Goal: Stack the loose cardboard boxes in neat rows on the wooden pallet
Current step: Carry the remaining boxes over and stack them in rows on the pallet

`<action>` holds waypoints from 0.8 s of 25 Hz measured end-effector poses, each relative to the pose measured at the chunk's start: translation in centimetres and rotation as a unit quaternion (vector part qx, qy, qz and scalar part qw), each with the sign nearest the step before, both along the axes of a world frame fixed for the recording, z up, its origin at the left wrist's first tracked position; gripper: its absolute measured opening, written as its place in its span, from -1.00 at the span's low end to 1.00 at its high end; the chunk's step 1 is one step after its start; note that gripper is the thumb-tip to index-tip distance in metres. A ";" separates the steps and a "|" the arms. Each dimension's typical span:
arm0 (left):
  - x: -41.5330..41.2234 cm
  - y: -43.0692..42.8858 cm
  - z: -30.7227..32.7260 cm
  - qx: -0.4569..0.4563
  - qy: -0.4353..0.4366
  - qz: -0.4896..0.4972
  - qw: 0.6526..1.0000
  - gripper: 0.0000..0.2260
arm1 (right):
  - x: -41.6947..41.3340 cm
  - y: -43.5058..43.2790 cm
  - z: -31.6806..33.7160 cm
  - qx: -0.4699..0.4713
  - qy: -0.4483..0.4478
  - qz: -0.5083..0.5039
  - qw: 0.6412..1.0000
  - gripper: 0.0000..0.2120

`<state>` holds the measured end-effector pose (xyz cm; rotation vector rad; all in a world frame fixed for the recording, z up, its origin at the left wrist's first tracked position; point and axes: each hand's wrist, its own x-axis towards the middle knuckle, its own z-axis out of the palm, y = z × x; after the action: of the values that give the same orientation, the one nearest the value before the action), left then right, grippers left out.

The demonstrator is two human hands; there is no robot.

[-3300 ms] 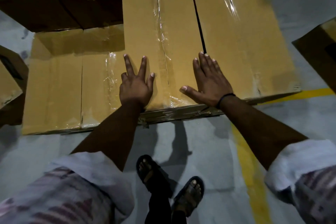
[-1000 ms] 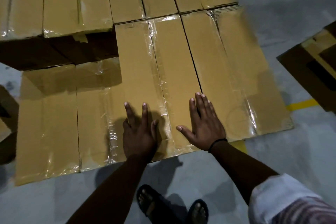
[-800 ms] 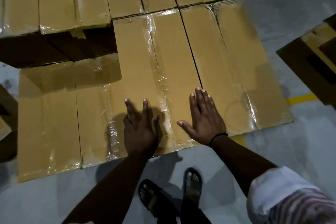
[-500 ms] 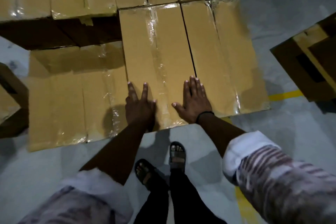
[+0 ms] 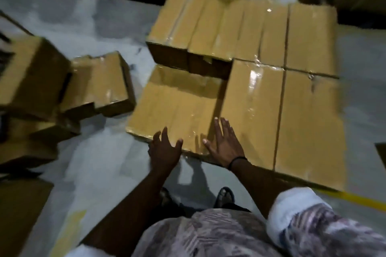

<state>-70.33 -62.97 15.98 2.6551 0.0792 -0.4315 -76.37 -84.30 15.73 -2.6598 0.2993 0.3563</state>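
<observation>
Both hands are spread wide and hold nothing. The right hand (image 5: 224, 144) lies flat, fingers straight, on the near edge of the stacked boxes (image 5: 282, 115), just where the top layer steps down to a lower box (image 5: 177, 106). The left hand (image 5: 165, 150) has its fingers splayed over the near edge of that lower box, and the blur hides whether it touches. Flat palms suit pressing and squaring rather than lifting, so this looks like a check that the rows sit flush. The boxes stand tight side by side with their taped seams running the same way, which keeps the rows neat and the layer level for more. The step down beside the right hand reads as an unfilled slot. Loose boxes (image 5: 98, 83) lie tumbled on the grey floor (image 5: 100, 162) to the left, well apart from the stack, and are likely next to go in. The pallet is hidden beneath the boxes.
</observation>
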 end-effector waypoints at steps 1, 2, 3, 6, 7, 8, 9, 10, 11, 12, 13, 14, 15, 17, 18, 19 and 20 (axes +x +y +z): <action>-0.2 2.7 0.5 -0.004 -0.006 0.024 1.000 -0.32 | 1.4 1.9 0.7 0.004 -0.017 0.019 1.000 -0.18; -0.3 5.3 0.9 -0.008 -0.014 0.048 0.999 -0.32 | 3.0 4.0 1.5 0.010 -0.031 0.043 0.999 -0.19; -0.2 7.7 1.5 -0.016 -0.023 0.068 0.997 -0.33 | 4.6 6.3 2.4 0.015 -0.038 0.066 0.997 -0.19; 0.9 13.9 3.1 -0.049 -0.052 0.093 0.993 -0.36 | 9.7 13.6 4.4 0.020 -0.061 0.118 0.991 -0.21; 1.6 15.8 3.7 -0.058 -0.058 0.106 0.991 -0.36 | 11.3 16.2 4.9 0.024 -0.069 0.131 0.989 -0.21; 2.2 17.6 4.2 -0.068 -0.063 0.115 0.989 -0.36 | 12.6 18.7 5.5 0.029 -0.072 0.142 0.987 -0.22; 2.6 19.4 4.7 -0.084 -0.070 0.122 0.986 -0.34 | 13.7 21.2 5.9 0.035 -0.077 0.152 0.985 -0.22; 3.1 21.8 5.1 -0.099 -0.081 0.126 0.984 -0.33 | 14.8 24.2 6.3 0.041 -0.079 0.162 0.983 -0.22; 3.6 24.0 5.4 -0.111 -0.089 0.131 0.981 -0.33 | 15.8 26.8 6.6 0.047 -0.082 0.171 0.981 -0.22; 4.3 26.5 5.8 -0.118 -0.093 0.140 0.979 -0.32 | 16.8 29.6 7.0 0.055 -0.086 0.178 0.979 -0.23; 4.9 29.1 6.0 -0.122 -0.093 0.153 0.976 -0.31 | 17.8 32.2 7.4 0.064 -0.091 0.186 0.976 -0.23; 5.2 31.6 6.2 -0.127 -0.091 0.167 0.973 -0.31 | 18.4 34.6 7.7 0.072 -0.098 0.191 0.974 -0.23; 5.4 34.0 6.2 -0.133 -0.090 0.182 0.970 -0.32 | 18.9 36.9 7.8 0.080 -0.106 0.196 0.972 -0.24; 5.5 38.0 6.0 -0.129 -0.096 0.199 0.967 -0.36 | 19.9 40.2 8.0 0.085 -0.116 0.212 0.967 -0.26; 5.6 40.1 5.9 -0.127 -0.098 0.210 0.964 -0.36 | 20.5 42.0 8.1 0.081 -0.118 0.225 0.964 -0.26; 5.7 41.9 5.8 -0.128 -0.098 0.225 0.961 -0.37 | 21.1 43.5 8.2 0.078 -0.117 0.238 0.961 -0.26; 5.9 43.4 5.6 -0.133 -0.097 0.242 0.956 -0.37 | 21.8 44.8 8.3 0.078 -0.114 0.246 0.959 -0.26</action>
<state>-64.42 -19.54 21.62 2.2902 0.5551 -0.0154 -54.62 -39.47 24.04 -2.5566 -0.4541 0.2052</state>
